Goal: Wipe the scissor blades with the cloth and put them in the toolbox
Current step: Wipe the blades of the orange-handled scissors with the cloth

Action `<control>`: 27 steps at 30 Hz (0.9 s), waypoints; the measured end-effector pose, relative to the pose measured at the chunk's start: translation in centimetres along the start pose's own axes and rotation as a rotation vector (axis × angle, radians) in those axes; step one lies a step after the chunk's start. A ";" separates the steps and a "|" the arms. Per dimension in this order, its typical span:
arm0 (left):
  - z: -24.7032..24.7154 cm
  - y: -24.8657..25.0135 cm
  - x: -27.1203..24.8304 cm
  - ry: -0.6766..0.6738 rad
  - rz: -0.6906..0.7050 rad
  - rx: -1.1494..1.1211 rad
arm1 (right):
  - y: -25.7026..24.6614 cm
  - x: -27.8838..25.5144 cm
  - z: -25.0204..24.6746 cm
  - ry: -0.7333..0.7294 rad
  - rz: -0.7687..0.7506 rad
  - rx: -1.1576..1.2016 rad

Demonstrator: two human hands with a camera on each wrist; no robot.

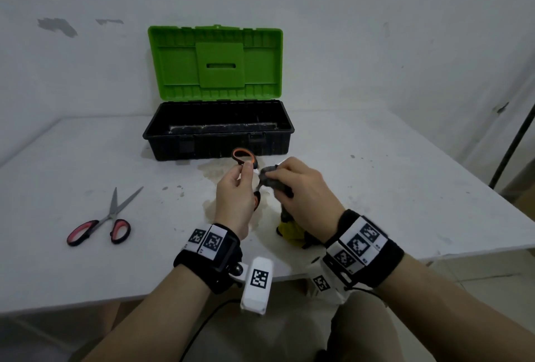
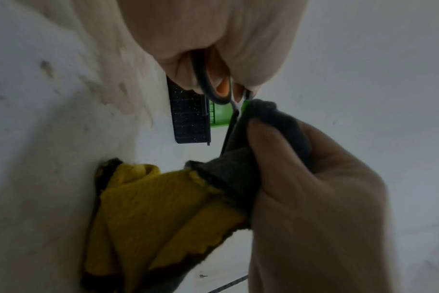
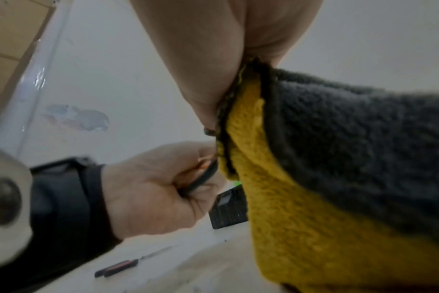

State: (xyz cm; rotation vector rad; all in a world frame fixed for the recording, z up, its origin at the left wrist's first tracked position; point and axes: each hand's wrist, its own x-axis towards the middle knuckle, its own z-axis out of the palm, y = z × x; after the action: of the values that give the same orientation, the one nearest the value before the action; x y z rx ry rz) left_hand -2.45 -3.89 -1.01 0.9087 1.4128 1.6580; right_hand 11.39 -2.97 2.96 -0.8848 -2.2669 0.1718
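— Scissors (image 1: 246, 159) with orange handles, where are they?
— Above the desk (image 1: 376, 188), just in front of the toolbox (image 1: 217, 141). The left hand (image 1: 234, 196) grips them by the handles, fingers (image 1: 246, 170) curled round a loop.
— And the cloth (image 2: 233, 174)?
— Grey one side, yellow the other. The right hand (image 1: 304, 190) pinches it around the blade, thumb (image 2: 266, 146) pressing the grey face on; the rest hangs to the desk.
— The toolbox?
— Black, with its green lid (image 1: 215, 63) standing open against the wall.
— Anything else?
— Red-handled scissors (image 1: 101, 222) lie on the desk well to the left, blades slightly apart.
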 end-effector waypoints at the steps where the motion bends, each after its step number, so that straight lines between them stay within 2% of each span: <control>1: 0.1 0.1 -0.1 -0.005 -0.002 -0.006 | -0.1 0.0 0.3 -0.033 -0.011 -0.011; 4: 0.1 0.2 0.1 0.014 -0.032 -0.047 | 0.7 0.2 0.5 -0.080 0.009 -0.055; 7: -0.7 0.1 0.8 0.060 -0.036 -0.069 | 2.1 0.2 -0.3 -0.100 0.104 -0.070; 9: -1.1 0.0 1.3 0.087 -0.028 -0.063 | 2.7 0.0 -0.9 -0.057 0.151 -0.057; 11: -1.2 0.1 1.4 0.091 -0.013 -0.047 | 2.3 0.0 -1.2 0.061 0.103 -0.025; 13: -0.8 0.0 1.2 0.077 0.011 -0.027 | 1.0 0.1 -1.0 0.100 -0.006 -0.009; 15: -0.3 0.0 0.9 0.070 0.022 -0.010 | 0.0 0.4 -0.3 0.039 -0.089 -0.019; 18: -0.2 0.4 0.6 0.073 0.030 -0.021 | 0.3 0.2 0.5 -0.081 -0.099 -0.085; 23: -1.7 1.0 1.8 0.135 0.042 -0.082 | 2.8 -1.8 0.0 -0.164 0.065 -0.082; 27: -2.5 1.0 2.5 0.153 0.083 -0.070 | 4.2 -2.6 -1.1 -0.092 0.200 -0.105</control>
State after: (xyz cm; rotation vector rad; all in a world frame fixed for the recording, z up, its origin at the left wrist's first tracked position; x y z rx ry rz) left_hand -5.89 -2.86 -0.26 0.8257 1.4242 1.8615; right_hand 15.77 -1.62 0.85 -1.1813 -2.2869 0.1876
